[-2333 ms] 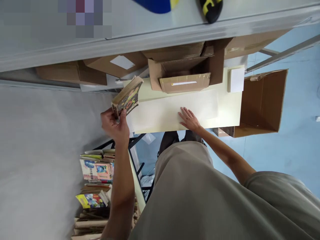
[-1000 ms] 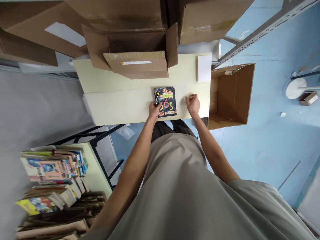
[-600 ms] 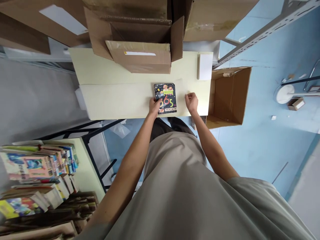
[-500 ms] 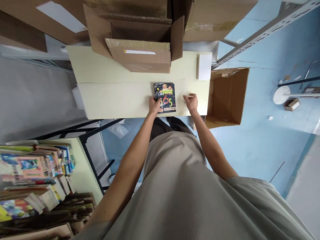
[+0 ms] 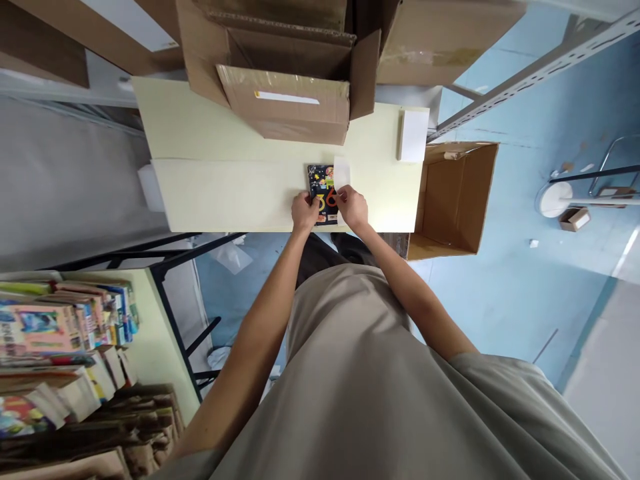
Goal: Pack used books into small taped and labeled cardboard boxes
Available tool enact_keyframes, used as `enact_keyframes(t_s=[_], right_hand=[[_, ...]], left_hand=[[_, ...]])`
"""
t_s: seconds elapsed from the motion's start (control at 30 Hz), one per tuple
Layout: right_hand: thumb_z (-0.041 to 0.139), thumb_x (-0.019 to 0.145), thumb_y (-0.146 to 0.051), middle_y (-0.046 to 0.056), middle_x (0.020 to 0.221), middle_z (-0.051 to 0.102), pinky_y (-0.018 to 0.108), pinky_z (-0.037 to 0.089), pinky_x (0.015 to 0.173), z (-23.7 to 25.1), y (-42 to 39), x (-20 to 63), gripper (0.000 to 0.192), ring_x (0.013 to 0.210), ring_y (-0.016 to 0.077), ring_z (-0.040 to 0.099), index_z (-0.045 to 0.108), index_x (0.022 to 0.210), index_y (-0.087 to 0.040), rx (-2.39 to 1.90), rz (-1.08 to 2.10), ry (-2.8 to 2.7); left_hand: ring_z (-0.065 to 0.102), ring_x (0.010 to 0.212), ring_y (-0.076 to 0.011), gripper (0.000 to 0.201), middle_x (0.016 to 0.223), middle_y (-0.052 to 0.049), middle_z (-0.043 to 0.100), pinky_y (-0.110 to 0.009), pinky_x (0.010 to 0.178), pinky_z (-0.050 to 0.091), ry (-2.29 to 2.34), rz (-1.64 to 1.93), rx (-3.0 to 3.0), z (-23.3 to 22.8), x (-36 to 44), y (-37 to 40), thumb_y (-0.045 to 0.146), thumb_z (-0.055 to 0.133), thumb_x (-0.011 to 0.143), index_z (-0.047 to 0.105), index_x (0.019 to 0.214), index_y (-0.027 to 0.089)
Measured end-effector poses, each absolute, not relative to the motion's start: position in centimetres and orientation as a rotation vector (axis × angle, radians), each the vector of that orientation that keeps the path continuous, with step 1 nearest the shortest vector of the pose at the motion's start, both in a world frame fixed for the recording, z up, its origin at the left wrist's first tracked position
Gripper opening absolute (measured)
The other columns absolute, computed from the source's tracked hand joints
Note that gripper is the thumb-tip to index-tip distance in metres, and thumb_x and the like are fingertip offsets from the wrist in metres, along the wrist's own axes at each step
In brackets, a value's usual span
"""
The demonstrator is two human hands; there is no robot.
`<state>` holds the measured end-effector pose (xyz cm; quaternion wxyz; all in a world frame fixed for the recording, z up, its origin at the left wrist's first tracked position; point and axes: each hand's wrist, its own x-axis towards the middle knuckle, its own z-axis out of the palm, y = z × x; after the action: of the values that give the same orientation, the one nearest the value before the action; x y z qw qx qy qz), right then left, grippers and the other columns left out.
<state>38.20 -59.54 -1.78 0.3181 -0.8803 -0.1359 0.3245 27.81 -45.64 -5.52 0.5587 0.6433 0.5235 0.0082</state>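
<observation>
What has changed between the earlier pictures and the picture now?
The right hand moved left from the table onto the book and folded the paper sheet over its right side. The left hand stayed at the book's left edge; the book lies where it was.

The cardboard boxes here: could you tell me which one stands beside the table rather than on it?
The open cardboard box right of the table, on the blue floor. The others sit at the table's far edge.

The book (image 5: 323,193) shows only a strip between both hands (its right half lies under pale paper (image 5: 341,173)).
</observation>
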Motion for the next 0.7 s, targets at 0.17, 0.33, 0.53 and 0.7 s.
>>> enact_keyframes(t_s=[0.17,0.33,0.53,0.7], right_hand=[[0.072,0.106,-0.029,0.011,0.121,0.086,0.049,0.064,0.111,-3.6,-58.7,37.4,0.023,0.114,0.0310,0.081,0.076,0.129,-0.026,-2.298,0.924,-0.380],[0.076,0.088,-0.010,0.008,0.126,0.085,0.038,0.068,0.106,-4.2,-59.8,38.6,0.055,0.106,0.0247,0.082,0.077,0.142,-0.021,-2.124,1.081,-0.507],[0.073,0.097,-0.023,0.008,0.121,0.086,0.045,0.068,0.107,-3.4,-62.4,41.6,0.037,0.103,0.0272,0.083,0.082,0.133,-0.024,-2.126,1.032,-0.568],[0.074,0.105,-0.049,0.018,0.117,0.086,0.053,0.066,0.107,-4.1,-62.5,43.0,0.034,0.109,0.0339,0.082,0.074,0.123,-0.020,-2.333,0.914,-0.310]], left_hand=[[0.061,0.145,-0.0445,0.039,0.135,-0.021,0.069,-0.053,0.131,0.045,1.212,0.103,1.630,-4.5,27.7,-46.8,0.036,0.093,0.087,0.074,0.116,0.019],[0.048,0.154,-0.0524,0.066,0.147,-0.024,0.062,-0.065,0.138,0.033,1.270,0.082,1.730,-4.6,28.2,-48.5,0.032,0.103,0.078,0.067,0.132,0.019],[0.049,0.154,-0.0539,0.071,0.149,-0.025,0.059,-0.066,0.135,0.035,1.287,0.117,1.737,-5.1,28.2,-49.2,0.036,0.105,0.079,0.063,0.134,0.021],[0.049,0.155,-0.0541,0.065,0.148,-0.024,0.061,-0.068,0.135,0.035,1.259,0.114,1.744,-5.6,28.0,-49.1,0.037,0.102,0.084,0.063,0.134,0.022]])
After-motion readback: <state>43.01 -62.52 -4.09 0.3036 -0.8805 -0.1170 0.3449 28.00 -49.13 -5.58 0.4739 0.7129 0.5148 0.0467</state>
